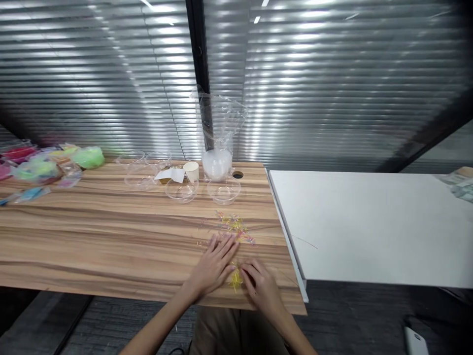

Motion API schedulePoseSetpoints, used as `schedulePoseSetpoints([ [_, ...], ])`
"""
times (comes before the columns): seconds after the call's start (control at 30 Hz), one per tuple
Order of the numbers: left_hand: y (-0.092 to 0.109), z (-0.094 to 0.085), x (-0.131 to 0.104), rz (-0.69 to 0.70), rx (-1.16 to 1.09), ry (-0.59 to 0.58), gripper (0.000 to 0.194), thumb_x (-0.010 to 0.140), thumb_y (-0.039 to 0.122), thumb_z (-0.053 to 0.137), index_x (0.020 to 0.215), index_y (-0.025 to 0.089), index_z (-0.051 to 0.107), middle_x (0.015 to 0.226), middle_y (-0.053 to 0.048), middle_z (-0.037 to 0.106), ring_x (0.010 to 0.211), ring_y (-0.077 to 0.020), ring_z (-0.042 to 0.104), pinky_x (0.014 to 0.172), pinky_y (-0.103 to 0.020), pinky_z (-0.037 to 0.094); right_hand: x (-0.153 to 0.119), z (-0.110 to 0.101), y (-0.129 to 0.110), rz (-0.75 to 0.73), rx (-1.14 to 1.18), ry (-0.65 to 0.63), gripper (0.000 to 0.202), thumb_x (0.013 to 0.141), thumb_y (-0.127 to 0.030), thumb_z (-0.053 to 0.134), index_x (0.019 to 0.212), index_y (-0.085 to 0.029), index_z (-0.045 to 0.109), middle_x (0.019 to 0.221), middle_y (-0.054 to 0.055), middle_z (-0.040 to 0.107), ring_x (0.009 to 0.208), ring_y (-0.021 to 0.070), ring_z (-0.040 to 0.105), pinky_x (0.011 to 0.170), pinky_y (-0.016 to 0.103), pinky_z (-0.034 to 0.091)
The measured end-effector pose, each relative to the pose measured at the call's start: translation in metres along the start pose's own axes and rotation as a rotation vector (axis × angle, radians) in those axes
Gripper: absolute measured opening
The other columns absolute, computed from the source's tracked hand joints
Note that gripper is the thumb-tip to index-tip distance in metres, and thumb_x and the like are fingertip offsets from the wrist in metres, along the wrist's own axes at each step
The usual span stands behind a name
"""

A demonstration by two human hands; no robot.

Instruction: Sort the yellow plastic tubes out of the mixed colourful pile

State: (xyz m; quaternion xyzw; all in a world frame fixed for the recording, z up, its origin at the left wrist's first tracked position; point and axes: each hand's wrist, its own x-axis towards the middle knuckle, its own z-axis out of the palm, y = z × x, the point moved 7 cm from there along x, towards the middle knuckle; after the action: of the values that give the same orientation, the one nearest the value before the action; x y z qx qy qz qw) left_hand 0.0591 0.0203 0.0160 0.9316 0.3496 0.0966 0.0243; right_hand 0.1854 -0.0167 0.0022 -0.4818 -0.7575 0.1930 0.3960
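Here, both hands rest low on the wooden surface (92,236), near its front edge. The left hand (216,266) lies flat, palm down, fingers spread wide and pointing away from the body; it holds nothing. Its fingertips reach the near fringe of a loose scatter of thin coloured strips (234,226), mostly yellow with some pink and blue, spread on the wood just beyond. The right hand (263,286) sits just beside the left, fingers curled in toward a small yellow clump (235,280) that lies between the two hands. The fingertips touch the clump; whether they pinch it I cannot tell.

Farther back, near the rear edge: two clear shallow bowls (182,190) (223,191) side by side, well apart from the hands. Behind them a small paper cup (191,171) with a white slip of paper (170,174) just beside it. More clear bowls (142,170) stand to the left of those. A tall crumpled clear plastic bag (219,133) stands upright at the back, whitish at the bottom.

Far left corner: a heap of bright packets (44,167), green, pink, blue. To the right, a white table (369,227) abuts the wooden surface. A phone (416,340) lies on the dark floor at lower right.
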Motion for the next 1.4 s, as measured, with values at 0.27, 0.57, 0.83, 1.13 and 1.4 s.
schedulePoseSetpoints([
  [0.27, -0.049, -0.009, -0.081, -0.374, -0.047, 0.233, 0.060, 0.100, 0.030, 0.030, 0.151, 0.019, 0.000, 0.149, -0.013, 0.033, 0.137, -0.0243, 0.033, 0.110, -0.045, 0.036, -0.005, -0.006, 0.003, 0.021, 0.058, 0.026, 0.022, 0.094, -0.014, 0.040, 0.103, -0.019, 0.059, 0.092, 0.008, 0.062, 0.086, 0.0210, 0.060, 0.073, 0.032, 0.052],
  [0.57, -0.054, -0.005, -0.074, -0.371, -0.050, 0.147, 0.063, 0.101, 0.036, 0.030, 0.150, 0.018, -0.005, 0.151, -0.014, 0.028, 0.138, -0.0249, 0.029, 0.110, -0.044, 0.035, -0.005, -0.008, 0.007, 0.073, 0.120, 0.001, 0.033, 0.092, -0.010, 0.036, 0.113, -0.020, 0.058, 0.100, 0.008, 0.063, 0.094, 0.0200, 0.061, 0.079, 0.033, 0.052],
  [0.83, -0.031, -0.004, -0.097, -0.419, 0.030, 0.192, 0.064, 0.100, 0.041, 0.029, 0.150, 0.018, -0.003, 0.150, -0.014, 0.030, 0.136, -0.0264, 0.034, 0.106, -0.043, 0.041, -0.004, -0.005, 0.011, 0.081, 0.150, -0.021, 0.028, 0.094, -0.014, 0.037, 0.109, -0.021, 0.059, 0.100, 0.008, 0.065, 0.094, 0.0201, 0.062, 0.078, 0.032, 0.052],
  [1.13, 0.044, 0.010, -0.063, -0.208, -0.093, 0.089, 0.064, 0.101, 0.036, 0.029, 0.150, 0.015, -0.006, 0.148, -0.014, 0.033, 0.134, -0.0227, 0.037, 0.108, -0.039, 0.040, 0.003, -0.008, 0.003, 0.077, 0.158, -0.023, 0.026, 0.094, -0.016, 0.038, 0.107, -0.019, 0.061, 0.098, 0.009, 0.065, 0.089, 0.0201, 0.062, 0.078, 0.034, 0.054],
  [1.4, 0.017, 0.001, -0.005, -0.057, -0.119, 0.040, 0.067, 0.101, 0.036, 0.030, 0.149, 0.016, -0.011, 0.151, -0.015, 0.024, 0.139, -0.0233, 0.026, 0.110, -0.042, 0.036, 0.020, -0.024, 0.001, -0.135, -0.118, -0.066, 0.033, 0.092, -0.011, 0.037, 0.119, -0.016, 0.057, 0.116, 0.012, 0.062, 0.109, 0.0240, 0.057, 0.093, 0.044, 0.050],
])
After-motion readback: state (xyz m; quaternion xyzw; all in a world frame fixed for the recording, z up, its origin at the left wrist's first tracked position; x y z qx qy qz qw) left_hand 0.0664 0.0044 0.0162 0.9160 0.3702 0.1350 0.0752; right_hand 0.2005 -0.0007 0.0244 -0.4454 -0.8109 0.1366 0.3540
